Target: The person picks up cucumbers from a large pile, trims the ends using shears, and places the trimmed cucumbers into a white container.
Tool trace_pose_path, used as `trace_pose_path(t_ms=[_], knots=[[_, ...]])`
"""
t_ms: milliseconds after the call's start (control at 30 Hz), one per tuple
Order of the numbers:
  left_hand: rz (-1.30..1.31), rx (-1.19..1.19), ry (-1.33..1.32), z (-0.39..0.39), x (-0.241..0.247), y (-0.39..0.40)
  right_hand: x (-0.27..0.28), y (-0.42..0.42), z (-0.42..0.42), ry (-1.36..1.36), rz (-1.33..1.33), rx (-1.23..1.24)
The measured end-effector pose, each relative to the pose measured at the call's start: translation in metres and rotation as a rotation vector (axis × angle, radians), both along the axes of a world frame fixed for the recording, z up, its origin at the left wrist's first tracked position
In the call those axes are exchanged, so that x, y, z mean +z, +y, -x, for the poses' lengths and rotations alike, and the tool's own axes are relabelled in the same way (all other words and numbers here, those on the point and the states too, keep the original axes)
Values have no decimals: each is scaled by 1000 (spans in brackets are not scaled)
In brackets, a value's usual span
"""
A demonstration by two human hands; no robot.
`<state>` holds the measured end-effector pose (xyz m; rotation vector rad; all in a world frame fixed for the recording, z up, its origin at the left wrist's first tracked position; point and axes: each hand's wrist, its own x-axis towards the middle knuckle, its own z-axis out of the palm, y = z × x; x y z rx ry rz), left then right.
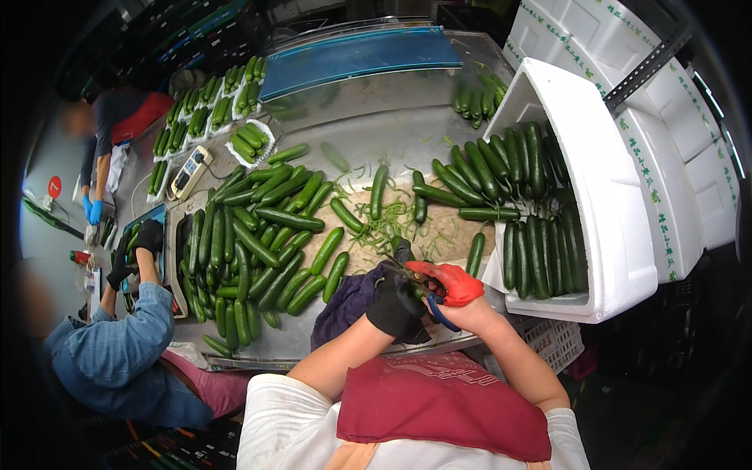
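Note:
My left hand (pixel 398 299), in a black glove, is closed on a cucumber (pixel 418 290) that is mostly hidden by my fingers. In my right hand (pixel 459 286), partly covered in red, are scissors (pixel 436 310) with blue handles; their blades reach over the left hand. Beyond my hands, thin green trimmings (pixel 388 220) are strewn over a tan board (pixel 449 244). A large heap of cucumbers (pixel 252 235) lies to the left. Cucumbers (pixel 531 258) also fill a white foam box (pixel 611 205) tipped on its side at the right. A dark purple cloth (pixel 343 305) lies by my left wrist.
A co-worker in a denim shirt (pixel 123 341) works at the left with black gloves; another in blue gloves (pixel 94 208) stands farther back. Trays of cucumbers (pixel 205 111), a power strip (pixel 191 171) and a blue panel (pixel 358 61) are across the metal table. Foam boxes (pixel 652 176) stack at right.

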<state>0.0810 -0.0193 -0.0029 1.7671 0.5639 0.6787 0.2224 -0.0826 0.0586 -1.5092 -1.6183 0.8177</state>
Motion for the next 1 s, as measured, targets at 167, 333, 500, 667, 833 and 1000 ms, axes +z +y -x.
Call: trace_pose_path(t_ms=[167,333,500,667,833,1000], knots=[[382,81,-75,-2,14,-4,1,0,-2,49,67,19],[71,37,-19,1,-2,-1,-1,-1,0,73,71,-6],[129,24,-19,0,5,-1,-7,-1,-3,110,61,3],[213,24,-42,-2,-8,-1,-8,-1,2,55,-14,-7],[498,44,-175,-6,-10,2,-19,-1,-2,96,-39,-84],[1332,-18,-660,-13,20,8,-29,-1,-9,208,30,-252]])
